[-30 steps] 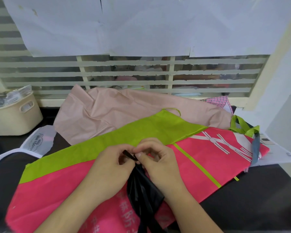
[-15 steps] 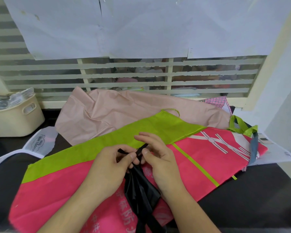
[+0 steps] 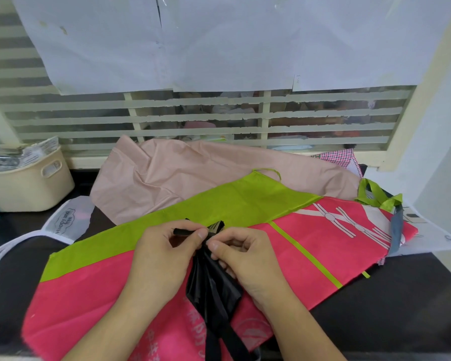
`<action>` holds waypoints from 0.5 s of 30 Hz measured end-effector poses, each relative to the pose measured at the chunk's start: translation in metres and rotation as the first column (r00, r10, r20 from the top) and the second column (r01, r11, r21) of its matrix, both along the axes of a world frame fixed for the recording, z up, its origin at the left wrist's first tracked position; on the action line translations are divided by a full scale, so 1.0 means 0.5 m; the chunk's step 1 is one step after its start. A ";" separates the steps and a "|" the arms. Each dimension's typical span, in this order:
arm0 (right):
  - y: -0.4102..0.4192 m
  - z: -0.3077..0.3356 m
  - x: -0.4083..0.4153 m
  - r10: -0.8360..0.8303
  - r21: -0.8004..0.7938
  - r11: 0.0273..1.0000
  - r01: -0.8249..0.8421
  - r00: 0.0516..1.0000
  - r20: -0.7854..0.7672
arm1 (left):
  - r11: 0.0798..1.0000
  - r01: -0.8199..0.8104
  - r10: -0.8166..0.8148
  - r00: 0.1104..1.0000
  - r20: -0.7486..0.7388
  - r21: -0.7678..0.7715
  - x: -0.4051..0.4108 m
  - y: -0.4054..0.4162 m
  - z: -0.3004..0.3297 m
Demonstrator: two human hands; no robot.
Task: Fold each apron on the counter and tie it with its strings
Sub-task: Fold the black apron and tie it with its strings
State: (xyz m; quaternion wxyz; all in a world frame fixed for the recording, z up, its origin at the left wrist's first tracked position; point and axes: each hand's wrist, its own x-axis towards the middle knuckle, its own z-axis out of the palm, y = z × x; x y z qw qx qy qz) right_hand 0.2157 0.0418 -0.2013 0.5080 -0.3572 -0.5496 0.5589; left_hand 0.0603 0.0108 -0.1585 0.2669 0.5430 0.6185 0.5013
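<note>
A bunched black apron (image 3: 214,290) lies between my hands, on top of a pink and green apron (image 3: 310,246) spread across the dark counter (image 3: 391,303). My left hand (image 3: 164,259) pinches one black string end (image 3: 182,231) between thumb and forefinger. My right hand (image 3: 248,259) pinches the other black string (image 3: 215,227) at the top of the bundle, just beside the left thumb. A beige-pink apron (image 3: 172,178) lies crumpled behind, against the window sill.
A cream basket (image 3: 31,183) with packets stands at the back left. A translucent white apron (image 3: 68,220) with printed text lies left of the pile. At the right end sit green straps (image 3: 375,196), a grey strap (image 3: 397,230) and checked cloth (image 3: 341,157).
Both hands have shifted slightly along the black strings at the top of the bundle; the string ends now stick out farther between the fingers. The aprons underneath have not moved.
</note>
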 end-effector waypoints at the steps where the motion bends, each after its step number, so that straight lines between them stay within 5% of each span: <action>1: 0.001 -0.001 -0.002 -0.013 0.032 0.999 0.013 1.000 0.016 | 1.000 0.011 -0.011 1.000 -0.006 0.002 0.000 -0.002 0.001; 5: 0.004 -0.007 -0.005 -0.135 0.198 0.973 0.120 0.989 0.066 | 0.995 0.099 -0.099 0.995 -0.030 0.007 0.001 -0.015 0.012; 11: -0.003 -0.004 -0.015 -0.169 0.146 0.977 0.153 0.980 0.107 | 0.990 0.128 -0.122 0.989 -0.088 0.056 -0.003 -0.016 0.007; 15: -0.012 -0.010 -0.019 -0.142 0.248 0.964 0.094 0.973 0.184 | 0.988 0.140 -0.129 0.981 -0.142 0.069 -0.002 -0.016 0.002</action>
